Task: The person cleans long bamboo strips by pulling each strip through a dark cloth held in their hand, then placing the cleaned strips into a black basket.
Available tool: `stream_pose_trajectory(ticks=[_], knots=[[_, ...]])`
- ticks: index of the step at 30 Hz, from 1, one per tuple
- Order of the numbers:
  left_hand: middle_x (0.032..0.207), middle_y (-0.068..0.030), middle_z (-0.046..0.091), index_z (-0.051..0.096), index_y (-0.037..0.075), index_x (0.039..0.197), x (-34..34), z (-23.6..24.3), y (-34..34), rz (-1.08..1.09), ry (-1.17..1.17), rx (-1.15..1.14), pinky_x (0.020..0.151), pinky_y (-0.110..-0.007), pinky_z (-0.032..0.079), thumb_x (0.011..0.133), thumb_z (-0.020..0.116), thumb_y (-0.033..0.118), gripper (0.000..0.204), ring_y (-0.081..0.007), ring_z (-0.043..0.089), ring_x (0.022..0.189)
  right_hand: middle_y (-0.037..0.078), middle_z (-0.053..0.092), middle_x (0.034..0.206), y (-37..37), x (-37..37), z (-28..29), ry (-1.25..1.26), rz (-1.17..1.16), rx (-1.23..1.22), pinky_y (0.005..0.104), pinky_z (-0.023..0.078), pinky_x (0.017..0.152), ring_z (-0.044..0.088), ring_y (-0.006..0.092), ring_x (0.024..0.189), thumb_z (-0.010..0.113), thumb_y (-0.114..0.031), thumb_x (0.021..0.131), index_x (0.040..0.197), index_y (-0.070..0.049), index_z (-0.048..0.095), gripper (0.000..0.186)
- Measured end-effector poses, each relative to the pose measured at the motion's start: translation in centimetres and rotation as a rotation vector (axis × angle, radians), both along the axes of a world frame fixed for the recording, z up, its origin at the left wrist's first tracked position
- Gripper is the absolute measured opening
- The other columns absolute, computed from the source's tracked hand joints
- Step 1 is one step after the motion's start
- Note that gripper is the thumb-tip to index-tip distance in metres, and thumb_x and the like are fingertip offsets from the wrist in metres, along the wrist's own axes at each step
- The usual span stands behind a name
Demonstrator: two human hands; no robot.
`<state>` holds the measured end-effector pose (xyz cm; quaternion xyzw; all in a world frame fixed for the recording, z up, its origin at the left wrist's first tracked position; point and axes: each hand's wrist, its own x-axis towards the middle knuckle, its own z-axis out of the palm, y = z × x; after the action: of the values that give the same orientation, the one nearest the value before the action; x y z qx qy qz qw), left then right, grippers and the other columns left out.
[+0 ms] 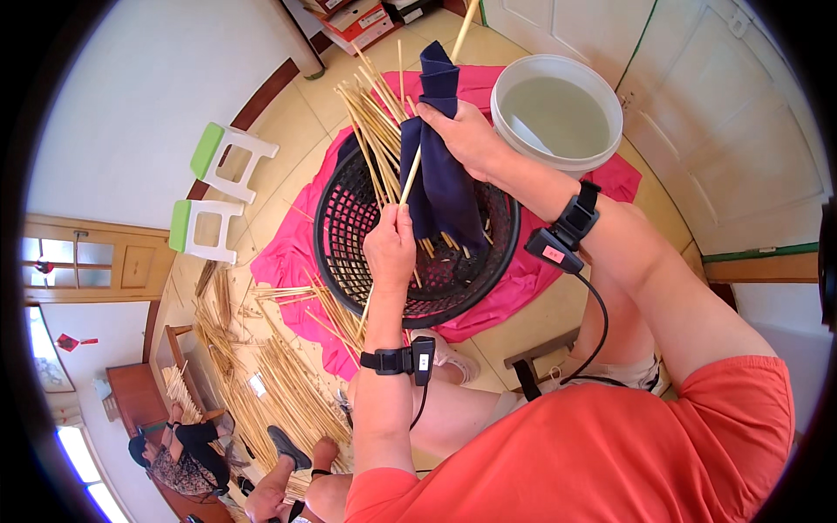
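My left hand [390,248] is closed round a long pale stalk [411,177], which slants from the lower left up to the top edge. Farther up the same stalk, my right hand [462,139] grips a dark navy cloth [438,83] folded around it. The loose part of the cloth [449,196] hangs down into a black plastic basket [338,268] below my hands. Several other stalks [370,122] lean in the basket, their ends sticking out over its far rim. The cloth hides part of the basket's inside.
A white bucket [608,139] of cloudy water stands beyond my right forearm. Bright pink fabric [292,261] lies under the basket. Many stalks [279,383] cover the floor at left. Two green-topped stools [207,228] stand left; another person [187,466] sits at the lower left.
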<state>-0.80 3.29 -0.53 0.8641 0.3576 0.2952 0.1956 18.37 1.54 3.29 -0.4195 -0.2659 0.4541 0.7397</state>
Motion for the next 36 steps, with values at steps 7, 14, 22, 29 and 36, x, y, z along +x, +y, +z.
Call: stream_pose_trajectory(ticks=[7,14,22,29,36], knots=[[0.051,0.0066,0.03,0.044,0.01,0.077,0.3,1.8,-1.0,-0.301,-0.476,-1.38,0.036,-0.019,0.016,0.095,0.04,0.027,0.025,-0.0027,0.022,0.04,-0.001,0.057,0.078,-0.7,-0.3,0.6,0.256,0.329,0.014,0.0264,0.047,0.059,0.055,0.0087,0.066,0.059,-0.028,0.086,0.089,-0.01,0.054,0.019],[0.053,-0.0093,0.048,0.049,0.004,0.076,0.9,0.4,0.0,-0.009,-0.092,-0.239,0.044,-0.035,0.038,0.092,0.046,0.024,0.026,-0.0244,0.05,0.045,0.0,0.057,0.077,0.1,-0.9,0.1,0.078,0.132,-0.022,0.0261,0.046,0.059,0.053,0.0073,0.064,0.058,-0.023,0.087,0.093,-0.006,0.054,0.019],[0.05,-0.001,0.041,0.047,0.006,0.074,0.0,-1.2,0.6,-0.137,-0.277,-0.704,0.037,-0.028,0.029,0.093,0.045,0.029,0.03,-0.0133,0.038,0.037,0.0,0.058,0.078,0.3,-1.7,-0.4,0.08,0.187,-0.066,0.0261,0.047,0.059,0.055,0.0085,0.066,0.058,-0.025,0.087,0.094,-0.005,0.055,0.021],[0.052,0.0068,0.029,0.043,0.009,0.076,0.1,1.7,-0.3,-0.248,-0.48,-1.399,0.036,-0.021,0.02,0.094,0.042,0.033,0.03,-0.0035,0.024,0.039,0.0,0.058,0.079,0.2,-1.8,-0.3,0.194,0.275,-0.025,0.027,0.048,0.061,0.056,0.009,0.068,0.059,-0.028,0.086,0.095,-0.006,0.055,0.024],[0.064,-0.0228,0.053,0.052,0.005,0.08,1.0,1.1,-0.2,0.128,0.159,0.011,0.05,-0.046,0.04,0.09,0.048,0.021,0.02,-0.0399,0.055,0.061,0.001,0.059,0.081,0.5,-2.5,-1.8,-0.154,0.027,-0.162,0.0248,0.044,0.064,0.054,0.008,0.069,0.056,-0.021,0.088,0.095,-0.001,0.058,0.021]])
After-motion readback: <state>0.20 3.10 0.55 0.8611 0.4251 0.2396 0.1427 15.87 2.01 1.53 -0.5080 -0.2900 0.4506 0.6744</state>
